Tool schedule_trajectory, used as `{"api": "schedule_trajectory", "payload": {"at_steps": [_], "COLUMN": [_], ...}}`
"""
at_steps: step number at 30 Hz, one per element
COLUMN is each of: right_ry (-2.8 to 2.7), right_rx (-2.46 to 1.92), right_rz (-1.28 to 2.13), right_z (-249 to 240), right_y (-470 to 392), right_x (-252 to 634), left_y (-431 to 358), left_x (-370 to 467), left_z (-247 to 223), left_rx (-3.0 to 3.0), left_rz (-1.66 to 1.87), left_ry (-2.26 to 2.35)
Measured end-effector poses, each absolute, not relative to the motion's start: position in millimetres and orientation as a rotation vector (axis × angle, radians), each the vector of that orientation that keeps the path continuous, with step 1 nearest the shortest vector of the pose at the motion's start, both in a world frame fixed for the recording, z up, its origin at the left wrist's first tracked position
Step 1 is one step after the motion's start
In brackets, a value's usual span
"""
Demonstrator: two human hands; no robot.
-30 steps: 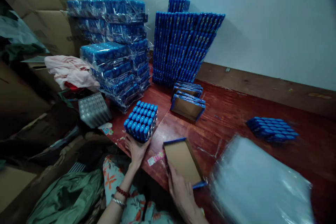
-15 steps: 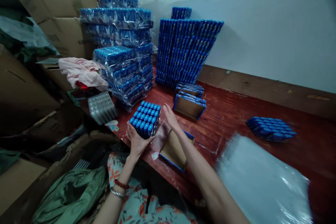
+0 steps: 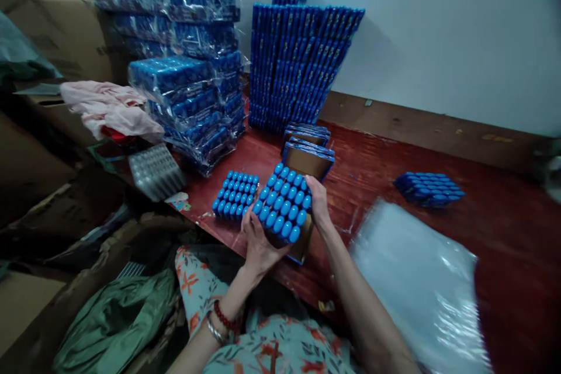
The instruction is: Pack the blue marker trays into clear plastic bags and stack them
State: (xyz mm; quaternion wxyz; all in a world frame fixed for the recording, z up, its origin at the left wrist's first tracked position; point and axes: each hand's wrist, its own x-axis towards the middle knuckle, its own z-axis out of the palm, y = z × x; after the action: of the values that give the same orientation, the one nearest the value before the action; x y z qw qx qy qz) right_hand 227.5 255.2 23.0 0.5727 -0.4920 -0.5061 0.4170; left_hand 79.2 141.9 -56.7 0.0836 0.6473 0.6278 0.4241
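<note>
Between my two hands is a block of blue-capped tubes (image 3: 283, 201), raised and tilted, its rounded caps facing up. My left hand (image 3: 260, 248) grips its near left side, and my right hand (image 3: 318, 198) wraps its right edge. Below the block a shallow blue-edged cardboard tray (image 3: 304, 239) shows in part on the red table (image 3: 346, 187). A second block of the same tubes (image 3: 234, 194) stands on the table just to the left. Behind the hands, more cardboard trays (image 3: 308, 159) are nested on their sides.
Film-wrapped blue packs (image 3: 175, 82) are piled at the left back, beside a tall stack of blue tubes (image 3: 302, 64). Clear plastic sheets (image 3: 416, 280) lie at right, near another blue block (image 3: 429, 189). A clear ridged plastic piece (image 3: 156, 172) and pink cloth (image 3: 109, 108) are at left.
Both hands have moved right and now hold a raised block over the tray. A block stays on the table where my left hand was. The view has shifted slightly.
</note>
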Motion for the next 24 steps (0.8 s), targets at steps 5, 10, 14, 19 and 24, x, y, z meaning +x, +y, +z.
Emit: {"api": "schedule_trajectory", "payload": {"at_steps": [5, 10, 14, 19, 24], "right_ry": [-1.217, -1.207, -1.139, -1.003, -0.985], "right_rx": [-1.409, -1.430, -1.410, -1.392, -1.470], "right_rz": [0.884, 0.859, 0.812, 0.793, 0.778], "right_z": [-23, -49, -54, -57, -56], "right_y": [217, 211, 211, 210, 209], "right_x": [272, 268, 255, 243, 226], "left_y": [115, 110, 115, 117, 112], "left_x": [114, 102, 101, 108, 106], "left_z": [-92, -85, -66, -67, -78], "left_rx": [1.859, 1.992, 1.918, 1.930, 1.886], "left_rz": [1.018, 0.977, 0.971, 1.051, 1.135], "left_ry": [1.861, 1.821, 1.797, 1.838, 1.839]}}
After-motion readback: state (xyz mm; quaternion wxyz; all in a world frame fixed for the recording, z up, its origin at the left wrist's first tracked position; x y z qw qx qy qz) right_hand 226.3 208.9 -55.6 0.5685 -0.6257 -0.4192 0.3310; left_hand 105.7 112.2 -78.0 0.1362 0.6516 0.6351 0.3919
